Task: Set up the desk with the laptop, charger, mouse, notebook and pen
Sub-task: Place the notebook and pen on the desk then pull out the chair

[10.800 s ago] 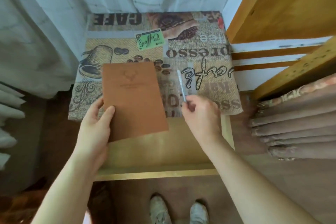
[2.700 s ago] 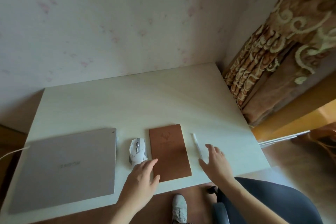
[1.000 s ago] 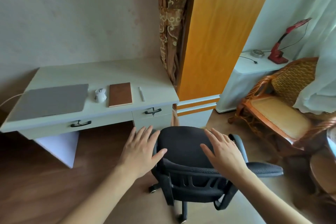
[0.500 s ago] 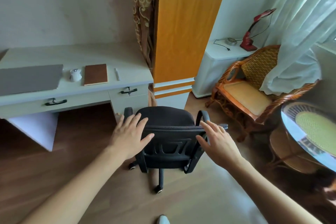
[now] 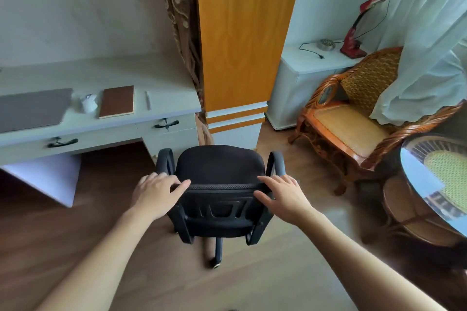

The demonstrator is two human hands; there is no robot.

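Both bare forearms reach forward from the bottom of the view toward the black office chair (image 5: 219,184), which stands on the wooden floor (image 5: 75,247) with its back to the person. The left hand (image 5: 156,192) lies palm down on the left end of the chair's top edge, fingers straight and loosely spread, their tips over the rim; it presses or rests there rather than clutching. The right hand (image 5: 280,194) mirrors it on the right end of the same edge, fingers extended and relaxed, thumb angled inward against the backrest. Neither hand is curled round anything.

Beyond the chair and to its left stands the pale desk (image 5: 164,78) with two drawers and dark handles. On its top, in a row running away from the chair, lie the white pen (image 5: 147,100) nearest, then the brown notebook (image 5: 117,101) lying flat and closed, then the white mouse (image 5: 89,103), then the closed grey laptop (image 5: 32,108) at the far left, partly cut by the frame edge. The four lie apart from one another. The charger cannot be made out.

Directly behind the chair rises an orange wooden cabinet (image 5: 242,33), with a patterned brown curtain (image 5: 182,20) between it and the desk. To the chair's right sit a rattan armchair (image 5: 353,118) and, further back, a white side cabinet (image 5: 303,76) carrying a red desk lamp (image 5: 358,30).
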